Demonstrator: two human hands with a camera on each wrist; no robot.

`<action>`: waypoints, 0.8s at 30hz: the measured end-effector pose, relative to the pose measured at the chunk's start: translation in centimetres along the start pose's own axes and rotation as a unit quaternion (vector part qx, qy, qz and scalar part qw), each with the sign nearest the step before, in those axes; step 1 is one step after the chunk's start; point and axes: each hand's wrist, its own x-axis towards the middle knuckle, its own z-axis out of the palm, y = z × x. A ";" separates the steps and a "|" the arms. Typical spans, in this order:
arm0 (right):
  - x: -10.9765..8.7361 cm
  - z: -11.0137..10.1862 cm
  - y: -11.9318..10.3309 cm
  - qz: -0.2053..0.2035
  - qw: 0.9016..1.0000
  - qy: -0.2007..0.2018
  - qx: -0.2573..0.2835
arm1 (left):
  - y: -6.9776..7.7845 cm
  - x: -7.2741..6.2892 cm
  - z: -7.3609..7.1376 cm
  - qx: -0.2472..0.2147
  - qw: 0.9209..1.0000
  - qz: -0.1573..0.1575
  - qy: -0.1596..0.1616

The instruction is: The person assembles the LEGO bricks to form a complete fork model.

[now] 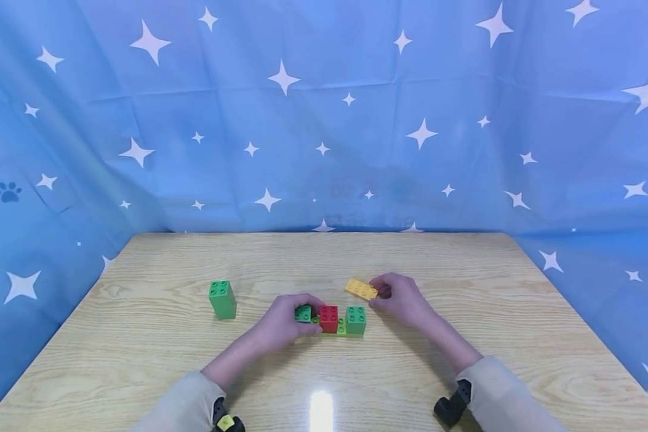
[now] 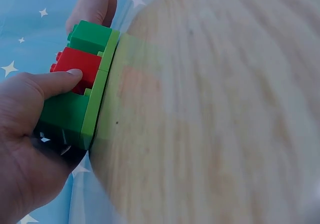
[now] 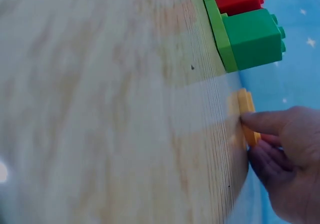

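A low row of toy building bricks stands mid-table on lime-green base bricks (image 2: 103,79). A red brick (image 1: 329,321) is in the middle, with a green brick (image 1: 356,323) to its right and another green brick (image 1: 303,314) to its left, partly covered. My left hand (image 1: 283,324) reaches around the left green brick and grips the red one, thumb on its near face; its other fingers are mostly hidden. Behind the row on the right, my right hand (image 1: 402,300) pinches a flat yellow-orange brick (image 1: 362,289) by its right end. This brick lies apart from the row, at the tabletop.
A tall green block (image 1: 223,302), apparently stacked bricks, stands alone at the left of the wooden table (image 1: 140,360). A blue curtain with white stars (image 1: 324,120) hangs behind the table's far edge. Dark wrist devices (image 1: 453,404) sit on both forearms.
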 end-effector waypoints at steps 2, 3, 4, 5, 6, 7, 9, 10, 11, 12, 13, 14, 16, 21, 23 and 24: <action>0.0 0.1 -0.1 -0.005 1.000 -0.008 0.011 | -0.1 -0.2 -0.2 -0.005 1.000 -0.001 0.003; 0.0 0.1 -0.2 -0.009 1.000 -0.012 0.015 | -0.1 -0.2 -0.3 -0.009 1.000 -0.001 0.005; 0.0 0.1 -0.2 -0.014 1.000 -0.018 0.018 | -0.2 -0.3 -0.5 -0.011 1.000 -0.002 0.009; -0.1 0.2 -0.2 -0.019 0.999 -0.024 0.019 | -0.2 -0.4 -0.6 -0.017 1.000 -0.002 0.012; -0.1 0.2 -0.3 -0.023 0.999 -0.030 0.019 | -0.2 -0.5 -0.8 -0.021 1.000 -0.002 0.016; -0.1 0.2 -0.3 -0.029 0.999 -0.037 0.017 | -0.2 -0.5 -1.0 -0.025 0.999 -0.001 0.021; -0.1 0.3 -0.5 -0.044 0.998 -0.052 0.012 | -0.2 -0.6 -1.3 -0.032 0.999 0.002 0.029; -0.1 0.4 -0.6 -0.053 0.997 -0.059 0.007 | -0.2 -0.6 -1.4 -0.036 0.999 0.001 0.032; -0.1 0.5 -0.7 -0.058 0.996 -0.064 0.002 | -0.2 -0.6 -1.6 -0.041 0.999 0.001 0.036; 0.0 0.6 -0.8 -0.065 0.995 -0.069 -0.002 | -0.1 -0.6 -1.7 -0.044 0.998 0.000 0.039; 0.0 0.7 -0.9 -0.070 0.995 -0.072 -0.005 | -0.1 -0.6 -1.7 -0.048 0.998 -0.001 0.041; 0.0 0.7 -1.0 -0.074 0.994 -0.077 -0.007 | -0.1 -0.5 -1.8 -0.052 0.998 -0.004 0.042; 0.1 0.8 -1.2 -0.087 0.993 -0.086 -0.009 | -0.1 -0.5 -1.7 -0.058 0.997 -0.008 0.044; 0.0 1.0 -1.6 -0.114 0.988 -0.106 -0.007 | 0.0 -0.3 -1.6 -0.068 0.997 -0.014 0.046; -0.2 1.1 -1.6 -0.116 0.987 -0.110 -0.010 | 0.0 -0.2 -1.6 -0.074 0.996 -0.015 0.047; -0.2 1.2 -1.7 -0.117 0.987 -0.111 -0.014 | 0.0 -0.2 -1.6 -0.077 0.996 -0.015 0.047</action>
